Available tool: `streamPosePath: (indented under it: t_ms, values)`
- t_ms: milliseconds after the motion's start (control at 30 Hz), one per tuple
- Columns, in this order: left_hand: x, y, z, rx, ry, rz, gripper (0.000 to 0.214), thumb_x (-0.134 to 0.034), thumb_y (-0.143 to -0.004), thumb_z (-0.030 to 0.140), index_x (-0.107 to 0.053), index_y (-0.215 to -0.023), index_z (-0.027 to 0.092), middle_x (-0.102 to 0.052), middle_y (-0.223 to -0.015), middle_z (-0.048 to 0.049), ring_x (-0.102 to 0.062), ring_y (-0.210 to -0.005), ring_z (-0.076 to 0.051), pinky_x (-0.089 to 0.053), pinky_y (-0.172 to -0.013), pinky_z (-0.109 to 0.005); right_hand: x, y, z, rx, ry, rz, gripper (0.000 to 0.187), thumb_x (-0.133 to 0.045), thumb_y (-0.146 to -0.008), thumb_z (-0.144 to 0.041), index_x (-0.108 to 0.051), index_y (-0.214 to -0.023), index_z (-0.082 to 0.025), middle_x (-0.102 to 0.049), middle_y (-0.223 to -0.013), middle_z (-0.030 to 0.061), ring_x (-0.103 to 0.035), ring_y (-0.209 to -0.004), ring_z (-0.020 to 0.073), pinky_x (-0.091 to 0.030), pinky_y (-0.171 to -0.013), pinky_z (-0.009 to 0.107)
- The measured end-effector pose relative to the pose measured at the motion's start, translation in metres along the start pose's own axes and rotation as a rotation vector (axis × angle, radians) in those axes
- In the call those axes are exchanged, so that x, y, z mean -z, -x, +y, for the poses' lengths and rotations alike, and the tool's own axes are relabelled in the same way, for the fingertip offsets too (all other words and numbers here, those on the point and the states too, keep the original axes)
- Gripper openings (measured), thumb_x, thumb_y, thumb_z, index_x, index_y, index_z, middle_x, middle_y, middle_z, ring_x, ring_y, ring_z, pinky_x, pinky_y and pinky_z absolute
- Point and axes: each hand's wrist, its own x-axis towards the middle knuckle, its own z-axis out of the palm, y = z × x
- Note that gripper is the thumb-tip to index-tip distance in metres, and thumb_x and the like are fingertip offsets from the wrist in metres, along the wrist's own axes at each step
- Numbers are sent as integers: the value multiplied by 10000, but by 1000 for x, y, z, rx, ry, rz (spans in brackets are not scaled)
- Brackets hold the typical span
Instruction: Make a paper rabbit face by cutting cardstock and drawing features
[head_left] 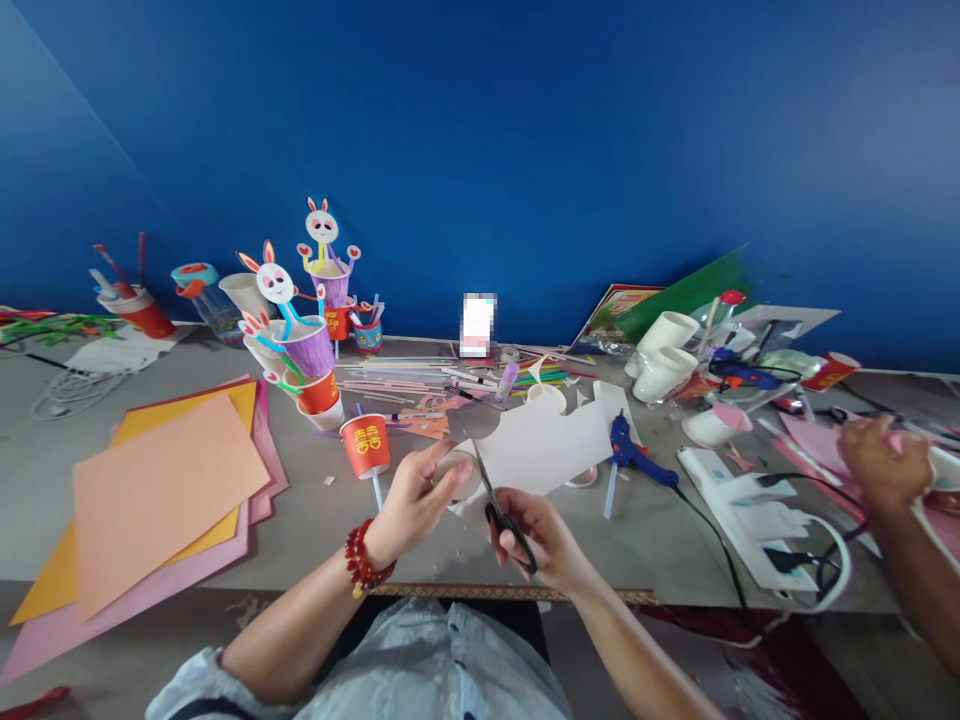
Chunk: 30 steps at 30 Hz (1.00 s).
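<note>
My left hand (420, 495), with a red beaded bracelet at its wrist, pinches a roundish piece of white paper (466, 478) between thumb and fingers. In my right hand (536, 535) is a pair of black-handled scissors (512, 535), its blades pointing up and away along the right edge of that piece. Just beyond both hands lies a larger white paper sheet (551, 445) with curved cut-outs. A red paper cup (366, 446) with yellow characters stands left of my left hand, a straw beneath it. A blue glue gun (637, 455) rests to the right of the sheet.
Colored paper sheets (169, 500) are stacked at the left. Behind them stand stacked cups with rabbit figures (304, 350). A white power strip (742, 520) with cables lies at the right, near another person's hand (885, 460). Straws, pens and a glue stick (507, 381) litter the back.
</note>
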Motion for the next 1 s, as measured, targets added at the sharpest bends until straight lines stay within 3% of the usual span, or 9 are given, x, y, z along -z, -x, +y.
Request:
streamPosePath:
  t_ms: [300,567,800,1000]
  values:
    - [1,0,3,-43,-45,14,315,-489,-975,393,-622,-1004,109,-254,-580,74,-208,-509,-78,-175,-445,-209,-1,0,-2,12,27,18,593,-708,-685,-742,-521,-719,-181,-580,-512,-24,-380,-340,43,-287,-304,148]
    - [5,0,6,-31,27,-43,295,-481,-979,395,-596,-1004,124,-289,-612,68,-238,-520,-80,-213,-458,-206,-1,1,-5,6,56,24,585,-705,-685,-737,-508,-702,-187,-546,-497,-38,-398,-346,53,-273,-303,156]
    - [8,-3,6,7,63,-98,318,-485,-973,413,-522,-791,154,-342,-629,51,-278,-558,-85,-239,-482,-206,2,-1,-2,23,85,24,603,-676,-687,-766,-475,-679,-198,-543,-486,-37,-387,-339,53,-255,-304,166]
    - [11,-7,8,35,75,-130,341,-502,-958,430,-512,-752,159,-347,-649,40,-272,-570,-89,-223,-484,-210,2,-1,-4,36,111,44,588,-678,-695,-755,-470,-664,-206,-521,-470,-45,-385,-339,57,-249,-323,177]
